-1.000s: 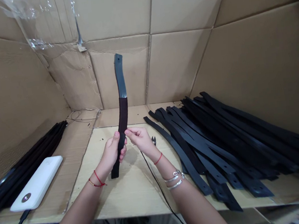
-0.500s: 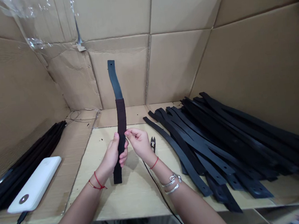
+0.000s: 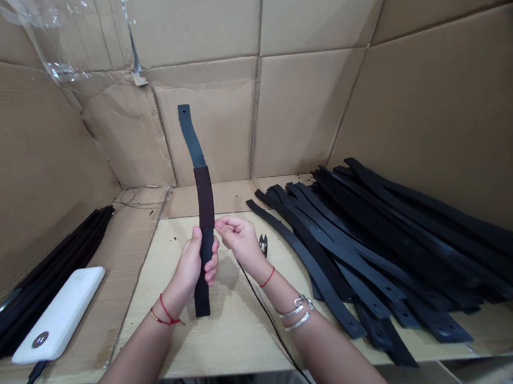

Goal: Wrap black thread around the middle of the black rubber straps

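Observation:
A long black strap (image 3: 204, 197) stands up in front of me, with a holed, smooth bluish-black end on top and a dark brown fabric-like section in the middle. My left hand (image 3: 195, 262) is wrapped round its lower part, thumb on the front face. At the strap's right edge, just below the brown section, my right hand (image 3: 241, 242) is closed in a pinch. Whatever lies between those fingertips is too small to make out. Partly hidden behind my right hand, small black thread snips (image 3: 264, 244) lie on the board.
Many similar black straps (image 3: 335, 239) are heaped on the right. More dark straps (image 3: 62, 261) lie along the left wall, beside a white power bank (image 3: 61, 313) with a cable. Cardboard walls (image 3: 207, 118) enclose the pale board (image 3: 160, 324). A thin black cable (image 3: 270, 325) runs under my right arm.
The strap's upper end has tilted slightly to the left. My right fingertips have moved a little off the strap's front to its right edge, still pinched. The left grip stays.

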A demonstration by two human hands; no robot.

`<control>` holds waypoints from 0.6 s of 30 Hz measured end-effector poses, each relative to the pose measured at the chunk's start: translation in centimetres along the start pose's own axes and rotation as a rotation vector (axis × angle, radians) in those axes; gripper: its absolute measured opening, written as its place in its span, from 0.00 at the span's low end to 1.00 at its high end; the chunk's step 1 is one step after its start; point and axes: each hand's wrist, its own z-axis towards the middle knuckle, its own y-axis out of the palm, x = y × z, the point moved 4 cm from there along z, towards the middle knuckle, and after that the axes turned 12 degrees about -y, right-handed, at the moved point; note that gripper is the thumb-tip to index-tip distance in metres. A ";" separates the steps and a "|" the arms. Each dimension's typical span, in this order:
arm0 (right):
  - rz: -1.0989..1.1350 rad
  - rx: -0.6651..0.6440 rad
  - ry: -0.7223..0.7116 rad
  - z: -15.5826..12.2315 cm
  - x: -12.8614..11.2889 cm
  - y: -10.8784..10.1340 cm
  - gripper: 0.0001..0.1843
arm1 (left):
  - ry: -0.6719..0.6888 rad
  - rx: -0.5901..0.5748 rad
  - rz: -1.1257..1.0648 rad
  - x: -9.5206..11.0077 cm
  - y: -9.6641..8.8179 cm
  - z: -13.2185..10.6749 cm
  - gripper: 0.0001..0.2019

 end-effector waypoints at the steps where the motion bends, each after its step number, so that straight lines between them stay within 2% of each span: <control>1: 0.015 0.000 0.014 0.0 0.0 0.0 0.26 | -0.005 -0.003 -0.015 0.1 0.0 -0.1 0.31; 5: 0.069 0.013 0.051 0.1 0.2 0.1 0.27 | 0.006 -0.007 -0.024 0.3 0.0 -0.2 0.30; 12: -0.001 0.132 -0.074 0.2 -0.2 -0.6 0.23 | -0.017 0.026 0.035 0.1 0.2 -0.3 0.31; 18: -0.013 0.106 -0.053 0.1 0.0 -0.3 0.23 | -0.039 0.024 -0.007 0.2 0.2 -0.4 0.29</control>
